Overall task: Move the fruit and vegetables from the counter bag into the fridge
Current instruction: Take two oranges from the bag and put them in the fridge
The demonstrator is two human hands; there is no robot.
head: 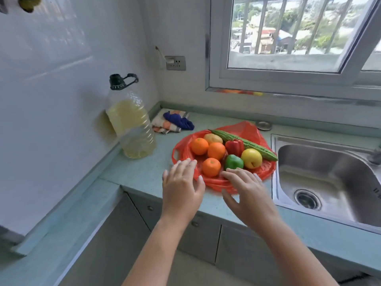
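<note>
A red plastic bag (250, 130) lies spread flat on the pale green counter (144, 172). On it rest three oranges (216, 150), a potato (213, 138), a red pepper (234, 146), a green pepper (233, 162), a yellow apple (251, 158) and a long green bitter gourd (247, 144). My left hand (181, 188) hovers open at the bag's near left edge, fingers spread, holding nothing. My right hand (245, 190) is open over the bag's near edge, fingertips just short of the green pepper. No fridge is in view.
A large bottle of yellow oil (132, 129) stands at the left by the tiled wall. Folded cloths (173, 121) lie in the back corner. A steel sink (327, 178) is right of the bag, a round metal lid (263, 125) behind it. Cabinet doors (202, 230) are below.
</note>
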